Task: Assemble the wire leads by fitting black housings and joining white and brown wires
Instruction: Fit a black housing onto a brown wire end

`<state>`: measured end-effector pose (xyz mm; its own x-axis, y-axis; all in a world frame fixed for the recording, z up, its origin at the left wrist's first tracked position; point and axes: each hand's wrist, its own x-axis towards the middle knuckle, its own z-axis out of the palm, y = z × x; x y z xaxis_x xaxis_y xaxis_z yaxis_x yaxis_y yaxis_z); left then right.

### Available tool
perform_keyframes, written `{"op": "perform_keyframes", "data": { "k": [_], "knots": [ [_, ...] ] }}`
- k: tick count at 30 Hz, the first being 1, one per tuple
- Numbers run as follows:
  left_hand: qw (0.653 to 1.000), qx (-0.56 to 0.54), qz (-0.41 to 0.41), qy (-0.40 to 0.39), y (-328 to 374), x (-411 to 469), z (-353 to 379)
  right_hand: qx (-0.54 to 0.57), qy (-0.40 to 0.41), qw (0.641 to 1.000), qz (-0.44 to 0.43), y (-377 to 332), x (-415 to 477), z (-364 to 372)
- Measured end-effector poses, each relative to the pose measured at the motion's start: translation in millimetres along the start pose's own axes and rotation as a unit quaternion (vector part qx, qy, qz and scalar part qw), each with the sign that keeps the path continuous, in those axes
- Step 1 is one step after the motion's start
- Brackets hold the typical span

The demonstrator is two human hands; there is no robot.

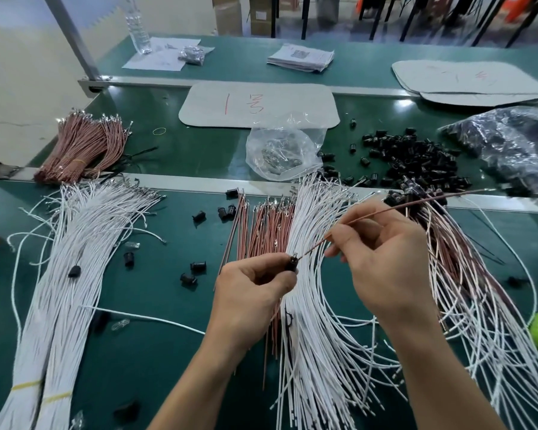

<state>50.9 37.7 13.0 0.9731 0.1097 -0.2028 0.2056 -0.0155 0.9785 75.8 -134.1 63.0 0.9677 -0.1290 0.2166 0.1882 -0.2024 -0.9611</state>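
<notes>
Green matting covers the counter [156,305] that we look down on from the head view, and wire lies over most of it. Near the middle we see the left hand [252,287], its fingers [274,268] curled and pinching one small black housing [291,263] just above the white wires [308,218] fanned out below. The right hand [382,259] is just beside it, fingers [347,233] closed in a narrow pinch on a single brown wire [416,203]. That wire slants up and away to the right, and its near tip sits at the mouth of the housing; we cannot tell whether it has entered.

Between the hands and the far rail we find a loose bundle of brown wires [267,225] with metal terminals, touching the white fan on its left side. A second, larger bundle of white wires [75,259] lies well apart at the left, banded with yellow near its lower end, and another brown bundle [84,147] rests beyond it on the next counter section. Stray housings dot the mat between the bundles.

To the right we see mixed white and brown leads [466,274] with housings fitted at their far ends. Behind them lies a heap of black housings [416,159], a clear plastic bag [280,150] to its left and a dark bag [516,141] to its right.
</notes>
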Motion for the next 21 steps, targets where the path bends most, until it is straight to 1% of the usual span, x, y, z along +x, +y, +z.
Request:
{"op": "perform_keyframes", "data": {
  "k": [4, 8, 11, 16, 21],
  "knots": [
    [1.0, 0.001, 0.004, -0.012, -0.1, -0.4, 1.6, -0.011, -0.01, 1.0, 0.009, 3.5, -2.6, 2.1],
    [1.0, 0.019, 0.01, -0.01, -0.9, -0.9, 0.7, -0.049, -0.004, 0.998, -0.029, 1.5, -2.7, -1.0],
    [0.999, 0.044, 0.01, 0.01, -0.8, -2.0, 1.4, -0.079, 0.002, 0.996, -0.048, -0.4, -3.6, -1.5],
    [0.998, 0.061, 0.015, 0.017, 0.1, -3.8, 1.3, -0.078, 0.014, 0.996, -0.037, 0.0, -6.5, -1.4],
    [0.998, 0.056, 0.019, 0.021, 1.1, -5.0, 2.0, -0.067, 0.018, 0.997, -0.025, -0.7, -7.1, -1.5]
  ]
}}
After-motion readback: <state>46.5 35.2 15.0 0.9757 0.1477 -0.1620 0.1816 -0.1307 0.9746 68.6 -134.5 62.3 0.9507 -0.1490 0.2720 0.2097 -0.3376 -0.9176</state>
